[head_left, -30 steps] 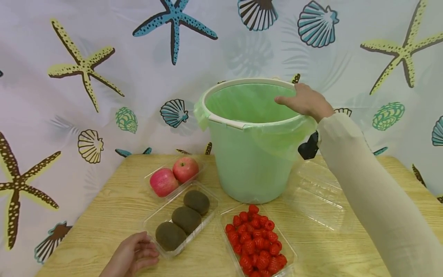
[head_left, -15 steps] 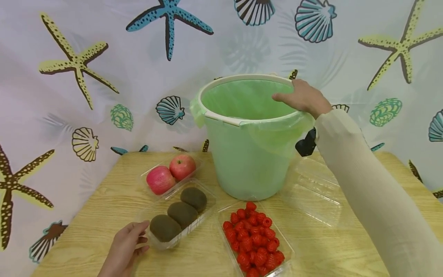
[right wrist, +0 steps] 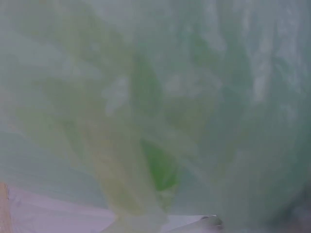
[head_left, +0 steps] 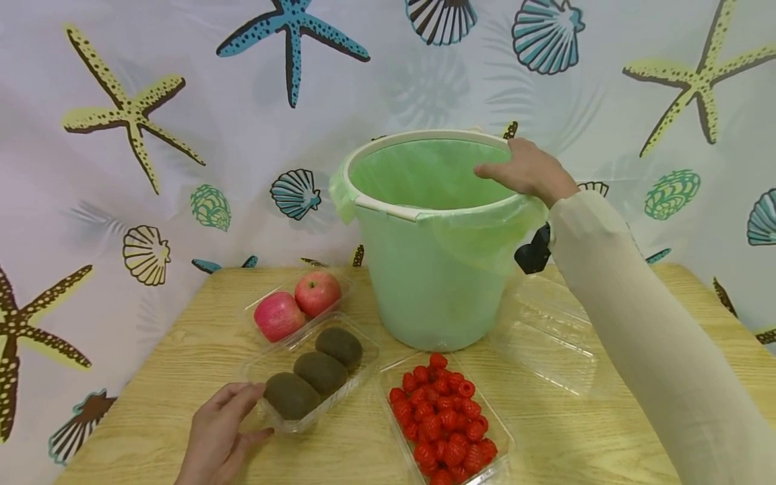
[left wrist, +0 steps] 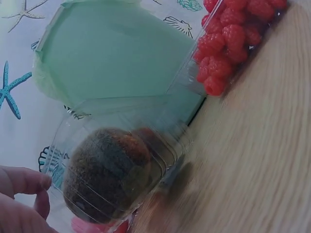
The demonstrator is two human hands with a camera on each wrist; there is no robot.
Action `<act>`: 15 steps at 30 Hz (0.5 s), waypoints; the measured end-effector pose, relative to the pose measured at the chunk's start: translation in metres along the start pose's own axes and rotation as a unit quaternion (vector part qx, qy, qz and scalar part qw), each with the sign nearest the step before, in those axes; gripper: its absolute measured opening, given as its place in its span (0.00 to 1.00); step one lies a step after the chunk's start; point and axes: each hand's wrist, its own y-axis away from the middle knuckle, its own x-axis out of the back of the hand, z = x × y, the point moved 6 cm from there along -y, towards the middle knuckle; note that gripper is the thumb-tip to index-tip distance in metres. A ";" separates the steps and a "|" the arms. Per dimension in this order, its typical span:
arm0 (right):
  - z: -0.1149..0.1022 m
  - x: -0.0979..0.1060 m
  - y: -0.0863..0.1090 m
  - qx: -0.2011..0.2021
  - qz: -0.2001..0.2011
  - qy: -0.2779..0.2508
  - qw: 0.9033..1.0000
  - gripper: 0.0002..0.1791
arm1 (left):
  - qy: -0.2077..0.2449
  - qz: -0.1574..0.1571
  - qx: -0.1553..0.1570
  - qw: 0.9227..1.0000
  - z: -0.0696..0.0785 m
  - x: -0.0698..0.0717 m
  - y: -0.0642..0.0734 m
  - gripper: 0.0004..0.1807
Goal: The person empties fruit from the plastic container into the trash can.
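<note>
My left hand pinches the near-left end of a clear plastic tray with its thumb and fingers. Three brown kiwis lie in a row inside, and the tray's near end is tipped up a little. The left wrist view shows a kiwi close up, with the fingers at the tray's edge. My right hand grips the right rim of a green trash bin, thumb reaching over the inside, other fingers partly hidden behind the rim. Pale green liner fills the right wrist view, blurred.
Two red apples sit in another clear tray behind the kiwis. A clear tray of raspberries stands in front of the bin. Clear plastic packaging lies right of the bin, under my right forearm. A patterned curtain hangs behind the table.
My left hand has closed on the corner of the kiwi tray, and that near end has shifted slightly away and up. My right hand stays on the bin's rim. The head view has shifted slightly.
</note>
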 end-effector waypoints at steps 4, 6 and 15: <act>0.000 -0.001 0.000 -0.004 -0.004 -0.001 1.000 0.52 | 0.051 -0.024 0.014 0.998 -0.002 -0.003 0.000 0.18; 0.000 -0.001 0.000 -0.005 -0.005 -0.002 1.000 0.52 | 0.069 -0.024 0.017 0.997 -0.002 -0.004 0.000 0.17; -0.001 -0.001 0.000 -0.002 -0.003 0.001 1.000 0.51 | 0.137 -0.041 0.010 0.990 -0.006 -0.005 -0.007 0.11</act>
